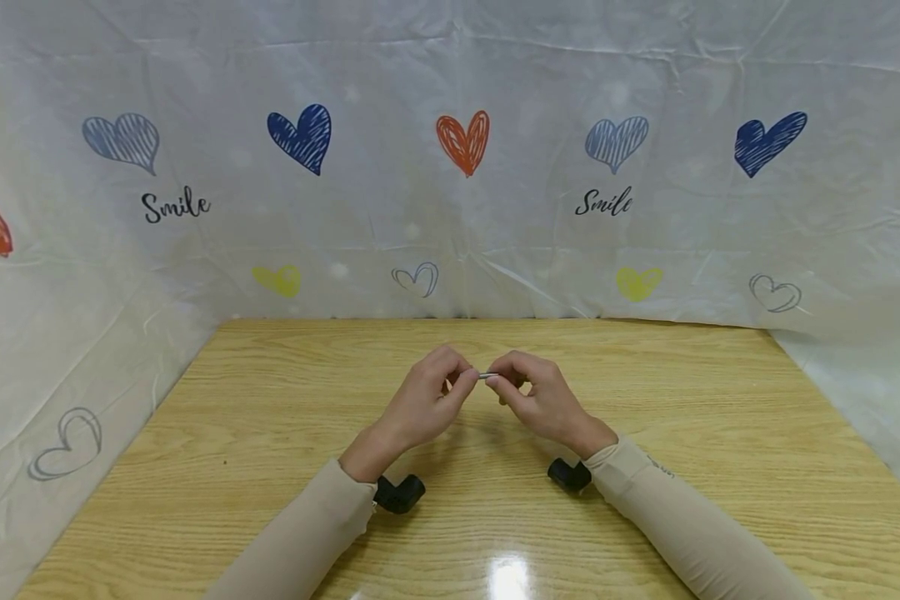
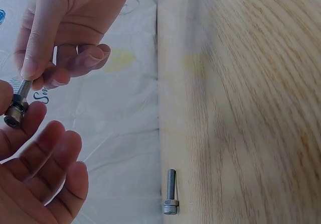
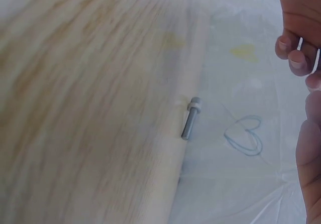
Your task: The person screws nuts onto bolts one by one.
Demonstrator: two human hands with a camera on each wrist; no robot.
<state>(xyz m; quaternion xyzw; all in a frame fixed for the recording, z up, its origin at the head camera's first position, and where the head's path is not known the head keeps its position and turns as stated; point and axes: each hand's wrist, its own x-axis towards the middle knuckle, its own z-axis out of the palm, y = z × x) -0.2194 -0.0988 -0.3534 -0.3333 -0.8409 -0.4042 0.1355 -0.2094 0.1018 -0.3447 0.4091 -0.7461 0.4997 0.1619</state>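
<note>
My left hand (image 1: 427, 396) and my right hand (image 1: 536, 398) meet above the middle of the table, fingertips close together around a slim metal bolt (image 1: 487, 376). The left wrist view shows this bolt (image 2: 17, 109) nearer: left thumb and forefinger pinch it by the head, where a nut sits, while right fingertips (image 2: 31, 68) pinch the threaded end. A second bolt (image 2: 171, 194) with a nut close to its head lies on the table, seen also in the right wrist view (image 3: 190, 119). In the head view that second bolt does not show.
The wooden table (image 1: 270, 400) reaches back to a pale cloth backdrop (image 1: 390, 200) printed with hearts and words. Cloth also hangs along both sides. A black angled piece (image 1: 400, 494) sits under the left wrist, and another (image 1: 567, 475) under the right.
</note>
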